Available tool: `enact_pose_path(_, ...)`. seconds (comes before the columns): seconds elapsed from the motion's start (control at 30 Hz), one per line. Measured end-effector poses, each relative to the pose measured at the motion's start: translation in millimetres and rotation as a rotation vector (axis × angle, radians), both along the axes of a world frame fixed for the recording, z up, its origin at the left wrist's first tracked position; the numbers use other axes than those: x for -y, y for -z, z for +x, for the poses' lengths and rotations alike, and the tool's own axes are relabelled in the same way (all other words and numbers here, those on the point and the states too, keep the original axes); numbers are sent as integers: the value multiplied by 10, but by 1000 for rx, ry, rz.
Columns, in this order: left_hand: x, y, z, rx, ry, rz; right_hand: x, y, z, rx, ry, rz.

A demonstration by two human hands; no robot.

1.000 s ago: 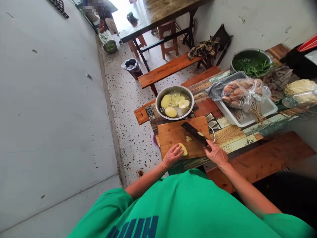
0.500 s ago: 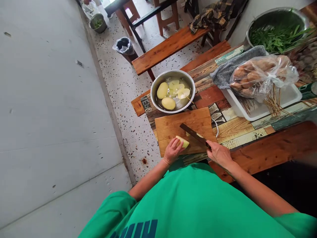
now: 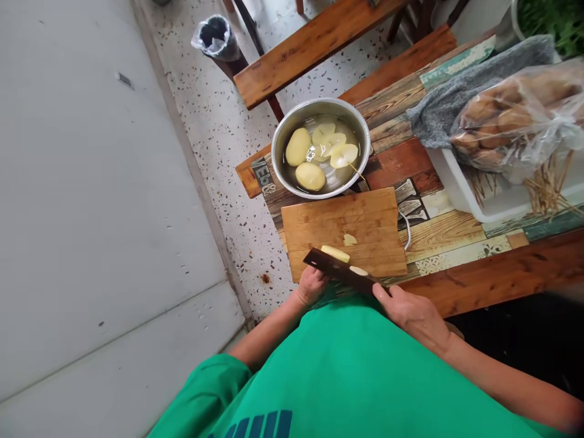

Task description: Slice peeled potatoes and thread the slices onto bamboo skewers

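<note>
A wooden cutting board (image 3: 347, 219) lies on the patterned table, just in front of me. My right hand (image 3: 410, 310) grips the handle of a dark cleaver (image 3: 340, 271) whose blade lies across the board's near edge. A piece of peeled potato (image 3: 335, 253) shows just beyond the blade, and my left hand (image 3: 311, 286) holds it from below, partly hidden by the blade. A small potato slice (image 3: 350, 239) lies loose on the board. Behind the board a steel bowl (image 3: 292, 121) of water holds peeled potatoes and slices.
A white tray (image 3: 460, 188) at the right carries a plastic bag of brown food (image 3: 511, 121) and wooden skewers (image 3: 547, 188). A grey cloth (image 3: 456, 91) lies behind it. Wooden benches stand on both sides of the table. A lined bin (image 3: 215, 36) sits on the terrazzo floor.
The view has tilted down and closer. The cleaver has swung from the board's right side to lie across its near edge, over the potato piece in my left hand.
</note>
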State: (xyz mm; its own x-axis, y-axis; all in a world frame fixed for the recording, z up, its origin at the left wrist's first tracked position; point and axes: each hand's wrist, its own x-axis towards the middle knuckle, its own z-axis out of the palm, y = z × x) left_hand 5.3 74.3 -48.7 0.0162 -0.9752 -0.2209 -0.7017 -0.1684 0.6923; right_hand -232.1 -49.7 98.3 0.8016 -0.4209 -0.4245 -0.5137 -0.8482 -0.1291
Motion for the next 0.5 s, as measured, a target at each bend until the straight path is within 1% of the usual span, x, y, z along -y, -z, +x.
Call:
enact_pose_path(0.13, -47, 93, 22, 58, 42, 56, 47, -4, -47, -25, -41, -33)
enact_pose_path(0.23, -38, 92, 34, 69, 73, 62, 52, 30, -67, -28, -49, -80)
enact_pose_path(0.3, -29, 77, 38, 67, 63, 44, 51, 46, -69, -13, -47, -97)
enact_pose_path(0.4, -24, 62, 39, 78, 76, 29, 70, 42, -59, -11, -32, -80)
enact_pose_path(0.5, -21, 52, 39, 91, 110, -3, 120, 13, -42, -9, -29, -30)
